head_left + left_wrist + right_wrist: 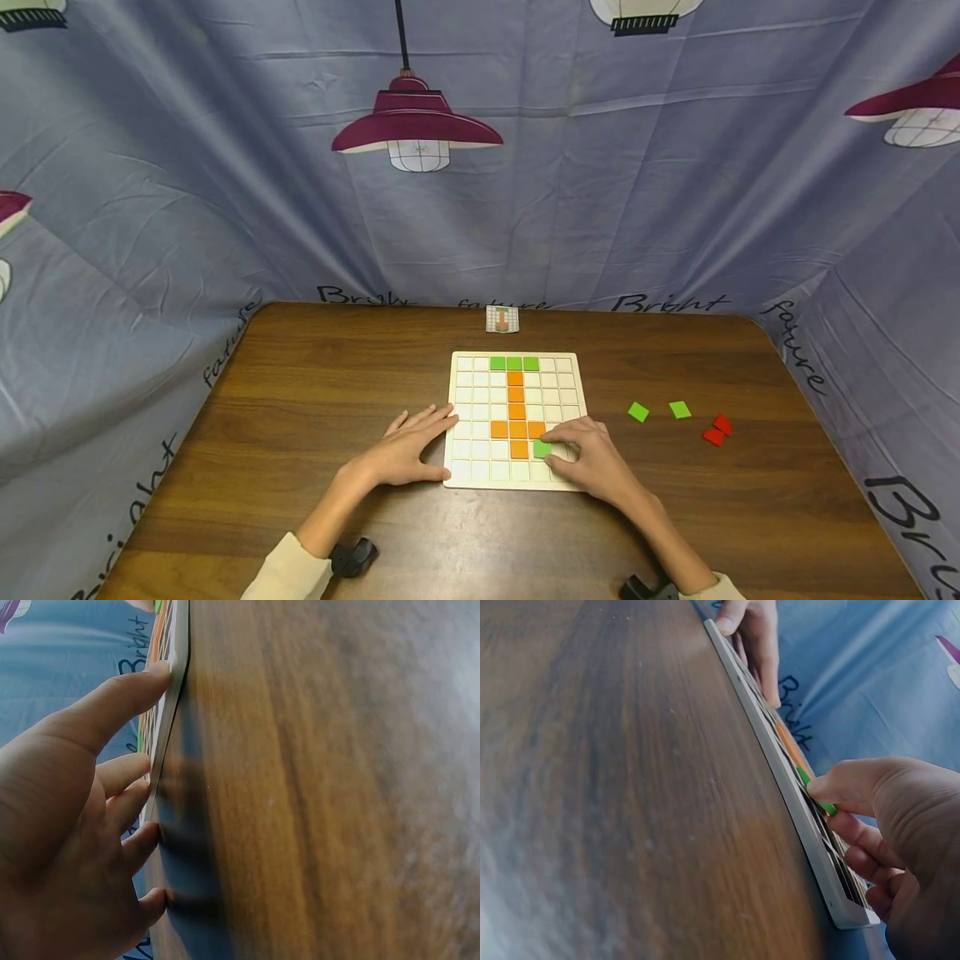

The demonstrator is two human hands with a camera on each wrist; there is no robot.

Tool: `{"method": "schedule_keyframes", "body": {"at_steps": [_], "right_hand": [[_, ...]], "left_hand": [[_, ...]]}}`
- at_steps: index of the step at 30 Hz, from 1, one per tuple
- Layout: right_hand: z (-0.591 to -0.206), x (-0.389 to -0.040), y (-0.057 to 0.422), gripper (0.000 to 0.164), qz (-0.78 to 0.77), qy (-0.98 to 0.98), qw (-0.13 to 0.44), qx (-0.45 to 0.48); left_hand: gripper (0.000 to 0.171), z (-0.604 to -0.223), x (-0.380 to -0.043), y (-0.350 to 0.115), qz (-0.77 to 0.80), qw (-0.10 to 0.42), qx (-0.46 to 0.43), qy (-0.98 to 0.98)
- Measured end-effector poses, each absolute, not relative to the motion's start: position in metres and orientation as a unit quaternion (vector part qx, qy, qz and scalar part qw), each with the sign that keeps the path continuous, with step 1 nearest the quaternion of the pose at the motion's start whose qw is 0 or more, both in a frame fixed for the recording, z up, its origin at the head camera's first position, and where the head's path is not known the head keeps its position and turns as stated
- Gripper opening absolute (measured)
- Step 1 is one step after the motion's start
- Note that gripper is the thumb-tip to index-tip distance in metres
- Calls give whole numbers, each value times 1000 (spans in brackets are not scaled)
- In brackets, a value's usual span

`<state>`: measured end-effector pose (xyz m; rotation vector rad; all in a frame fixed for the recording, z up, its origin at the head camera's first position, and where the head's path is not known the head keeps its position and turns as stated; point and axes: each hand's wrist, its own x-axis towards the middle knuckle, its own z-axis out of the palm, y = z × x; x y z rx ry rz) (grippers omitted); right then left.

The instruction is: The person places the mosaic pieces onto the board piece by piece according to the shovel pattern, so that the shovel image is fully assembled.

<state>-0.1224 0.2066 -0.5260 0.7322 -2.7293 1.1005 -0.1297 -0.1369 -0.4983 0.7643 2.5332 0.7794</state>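
A cream square grid board (465, 479) lies on the table. Orange tiles (517, 411) form a column with a crossing row on it, under a row of green tiles (513, 364) at the far edge. My left hand (405, 450) rests at the board's left side, fingers spread, with thumb and fingertips at its edge. With thumb and fingertips, my right hand (592, 458) pinches a green tile (825, 804) low on the grid, right of the lowest orange tile. That tile sits slightly tilted over its square in the right wrist view.
To the board's right lie two loose green tiles (638, 412) and a few red pieces (717, 431). Behind the board, a small pattern card (502, 319) stands near the table's far edge. A blue printed curtain (525, 208) surrounds the wooden table (337, 358).
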Motion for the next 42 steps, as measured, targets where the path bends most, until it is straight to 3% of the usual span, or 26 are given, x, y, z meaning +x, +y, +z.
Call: {"method": "schedule_keyframes", "body": {"at_steps": [31,42], "right_hand": [[-527,-122,201,29,353,-894,81,265],[-517,-126,224,29,356,-906,94,209]], "left_hand": [[82,-497,-131,-136,273,187,274,903],[82,-497,-130,-136,278,191,272,901]]}}
